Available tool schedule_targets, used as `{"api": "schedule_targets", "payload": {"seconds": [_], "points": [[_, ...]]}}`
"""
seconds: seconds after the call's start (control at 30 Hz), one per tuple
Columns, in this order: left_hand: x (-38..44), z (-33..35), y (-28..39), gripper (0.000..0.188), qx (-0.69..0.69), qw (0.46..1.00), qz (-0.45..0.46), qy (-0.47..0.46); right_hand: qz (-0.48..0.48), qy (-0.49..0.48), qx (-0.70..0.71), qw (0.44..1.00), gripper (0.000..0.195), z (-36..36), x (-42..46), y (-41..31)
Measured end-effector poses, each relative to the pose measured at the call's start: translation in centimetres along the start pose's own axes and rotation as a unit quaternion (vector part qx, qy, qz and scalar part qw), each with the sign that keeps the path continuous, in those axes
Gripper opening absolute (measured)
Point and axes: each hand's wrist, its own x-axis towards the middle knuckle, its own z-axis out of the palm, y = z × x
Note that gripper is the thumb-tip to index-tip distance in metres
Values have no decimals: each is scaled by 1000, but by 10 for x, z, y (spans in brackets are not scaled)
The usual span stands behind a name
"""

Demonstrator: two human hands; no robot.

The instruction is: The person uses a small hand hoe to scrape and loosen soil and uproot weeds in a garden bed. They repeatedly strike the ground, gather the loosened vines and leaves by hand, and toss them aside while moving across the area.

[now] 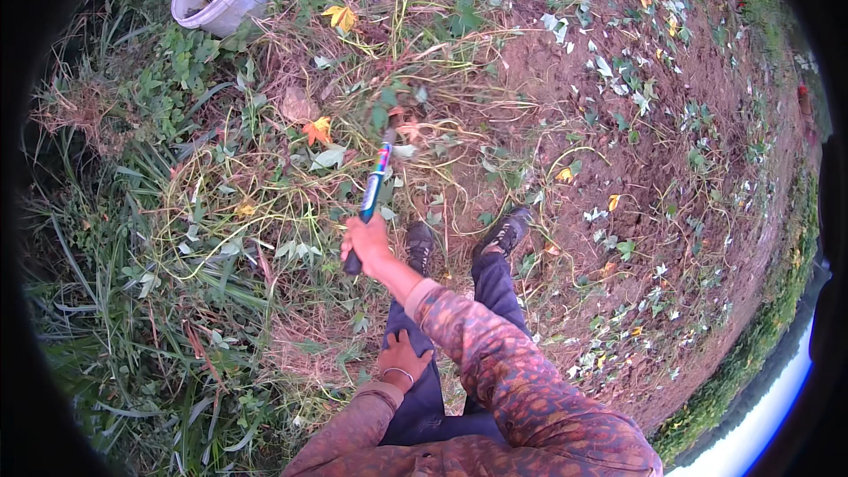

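Note:
My right hand [368, 242] is closed around the black grip of a short-handled tool [375, 189] with a teal, multicoloured shaft. The tool slants forward, away from me. Its far end is blurred among cut vines [424, 126] and leaves, so the shape of its head cannot be made out. My left hand [403, 360] rests on my left leg at the knee, fingers spread, with a bracelet at the wrist. Just right of the tool are my dark shoes, the left shoe [419, 245] and the right shoe [509, 232], on soil and stems.
A whitish plastic bucket [242, 10] with dark contents stands tilted at the upper left. Tall grass [218, 291] grows along the left. Bare reddish soil [636, 192] strewn with leaves stretches to the right. A stone [298, 105] lies near an orange leaf [318, 130].

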Motion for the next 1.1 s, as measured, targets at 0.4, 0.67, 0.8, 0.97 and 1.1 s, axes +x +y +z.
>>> {"api": "schedule_targets", "payload": {"seconds": [0.4, 0.67, 0.8, 0.97, 1.1], "points": [[5, -20, 17, 89, 24, 999, -22, 26, 83, -374, -291, 876, 30, 65, -129, 92], [-5, -25, -2, 81, 30, 990, 60, 125, -320, 223, 114, 914, 9, -155, -14, -88], [-2, -14, -1, 80, 34, 985, 117, 122, -301, 355, 319, 826, 17, -280, 68, -170], [-2, -23, -2, 80, 59, 986, 85, 129, -31, 74, 130, 988, 10, -120, 66, -28], [1, -30, 10, 80, 68, 987, 90, 111, 35, -243, -204, 948, 24, -95, -15, -13]]}}
